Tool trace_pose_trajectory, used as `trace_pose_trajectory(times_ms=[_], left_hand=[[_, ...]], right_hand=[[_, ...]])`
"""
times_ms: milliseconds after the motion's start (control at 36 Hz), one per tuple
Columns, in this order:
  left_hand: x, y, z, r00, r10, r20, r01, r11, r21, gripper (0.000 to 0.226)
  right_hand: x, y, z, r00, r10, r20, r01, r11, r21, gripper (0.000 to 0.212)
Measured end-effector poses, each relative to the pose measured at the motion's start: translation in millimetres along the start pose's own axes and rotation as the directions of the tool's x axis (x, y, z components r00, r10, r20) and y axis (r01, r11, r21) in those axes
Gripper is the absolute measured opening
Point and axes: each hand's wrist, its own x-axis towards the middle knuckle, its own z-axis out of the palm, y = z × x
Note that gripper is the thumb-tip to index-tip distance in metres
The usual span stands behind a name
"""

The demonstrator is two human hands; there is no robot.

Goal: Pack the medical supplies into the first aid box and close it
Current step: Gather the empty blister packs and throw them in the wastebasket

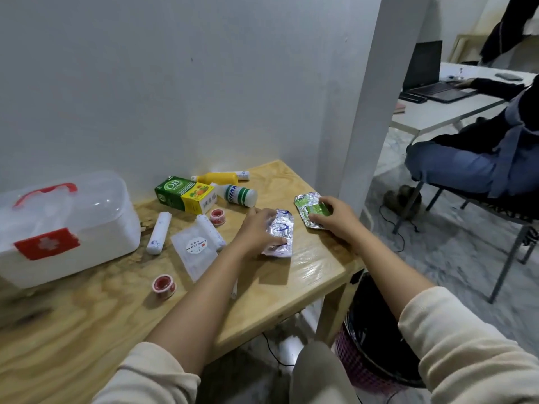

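The white first aid box [87, 228] with a clear lid, red handle and red clasp stands shut at the table's left. My left hand [256, 231] grips a silver blister pack [281, 233] lying on the wood. My right hand [338, 218] holds a green and silver blister pack [307, 209] near the table's right edge. Loose supplies lie between box and hands: a green and yellow carton [185, 195], a yellow bottle [218, 178], a white bottle with green stripes [240, 195], two bandage rolls [159, 237] [208, 228], a clear packet [194, 252] and two red tape rolls [164, 285] [217, 216].
The wooden table [87, 330] sits in a corner against white walls. A black bin with a pink base [376, 339] stands by the table's right leg. Further right, another person sits on a chair [466, 164] at a desk with a laptop [431, 80].
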Motion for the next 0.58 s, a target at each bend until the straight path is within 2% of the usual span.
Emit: trace_pose_trajectory(times_ms=[194,333,583], left_hand=[[2,-3,3,0.999,0.011,-0.033,-0.015,0.992,-0.124,0.071],[1,-7,2,0.999,0.026,-0.038,-0.035,0.963,-0.265,0.059],[-1,-3,0,0.995,0.057,-0.079,-0.078,0.955,-0.286,0.050]], right_hand=[[-5,0,0,0.996,-0.054,-0.070,0.058,0.997,0.057,0.066],[-9,1,0,0.989,-0.100,-0.113,0.110,0.990,0.087,0.063],[-19,2,-7,0.978,-0.122,-0.169,0.141,0.984,0.109,0.063]])
